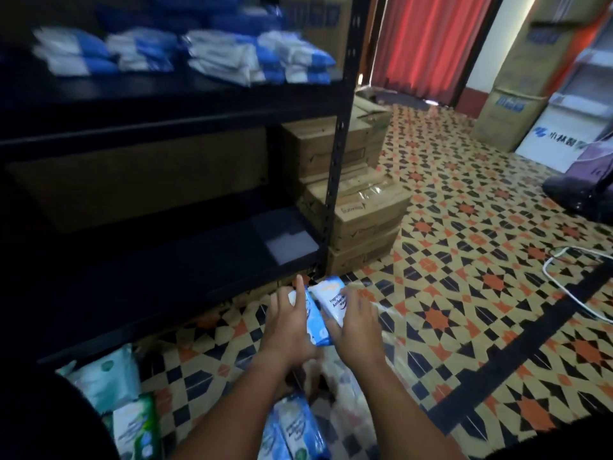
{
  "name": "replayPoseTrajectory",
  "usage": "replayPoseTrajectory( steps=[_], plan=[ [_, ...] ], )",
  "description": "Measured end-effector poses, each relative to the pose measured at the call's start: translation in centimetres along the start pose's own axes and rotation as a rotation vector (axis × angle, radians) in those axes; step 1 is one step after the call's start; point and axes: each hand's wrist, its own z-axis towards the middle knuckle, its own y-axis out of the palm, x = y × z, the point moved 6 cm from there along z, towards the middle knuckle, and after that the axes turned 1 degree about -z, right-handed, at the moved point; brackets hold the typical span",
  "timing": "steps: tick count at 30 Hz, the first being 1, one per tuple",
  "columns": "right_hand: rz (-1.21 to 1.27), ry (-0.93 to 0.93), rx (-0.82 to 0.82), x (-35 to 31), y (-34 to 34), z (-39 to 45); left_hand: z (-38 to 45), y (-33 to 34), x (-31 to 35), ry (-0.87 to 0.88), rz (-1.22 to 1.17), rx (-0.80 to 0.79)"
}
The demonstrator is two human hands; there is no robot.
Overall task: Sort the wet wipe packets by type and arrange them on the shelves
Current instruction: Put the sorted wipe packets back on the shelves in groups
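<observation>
— Where are the packets you are handling?

— You are holding two blue-and-white soft plastic wet wipe packets [323, 310] side by side between both hands, low in front of the bottom corner of the black metal shelving unit [338, 161], above the patterned orange, black and cream tiled floor [464, 260]. Your left hand [288, 327] is pressing against the left packet with its index finger pointing up along it; your right hand [356, 327] is wrapping its fingers over the white-faced packet on the right. Each grip is closing on a packet, the two packets touching each other.

— What is lying nearer to you?

— Below your forearms, more blue-and-white wipe packets [292, 429] are sitting at the bottom edge of the view. To your left on the floor, a pale mint-green wipe packet [109, 383] is lying just beside a green-and-white wipe packet [137, 426].

— And the shelves?

— On the upper shelf, blurred stacks of white-and-blue packets [185, 56] are standing in a row. The two lower shelves appear bare and dark. Brown cardboard boxes [361, 207] are stacked right of the shelf post, a red curtain [428, 41] is hanging behind them, and a white cable [564, 277] is curling on the floor at far right.
</observation>
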Motion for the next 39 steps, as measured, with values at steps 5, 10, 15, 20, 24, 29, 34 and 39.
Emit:
replayPoseTrajectory(
  steps=[5,10,15,20,24,29,34,39],
  plan=[
    [0.141,-0.134,0.115,-7.3,-4.9,1.6,0.9,-9.8,1.1,0.068,-0.013,0.099],
    [0.230,-0.240,0.163,-15.1,-9.2,2.6,0.4,-19.5,1.9,0.093,0.055,0.160],
    [0.337,-0.350,0.241,-23.1,-13.7,2.9,-1.3,-29.7,2.7,0.116,0.115,0.335],
    [0.346,-0.414,0.252,-30.4,-17.8,3.9,-2.0,-38.0,2.9,0.078,0.150,0.422],
    [0.311,-0.430,0.209,-35.0,-19.6,5.4,-1.4,-43.2,1.9,-0.029,0.141,0.393],
    [0.241,-0.438,0.148,-39.3,-20.0,8.2,-0.2,-47.8,-0.8,-0.194,0.199,0.402],
    [0.118,-0.425,0.024,-41.2,-18.7,9.9,0.6,-48.7,-3.5,-0.290,0.189,0.346],
    [-0.039,-0.468,0.070,-40.9,-18.1,10.3,0.8,-48.2,-5.2,-0.278,0.126,0.457]
  ],
)
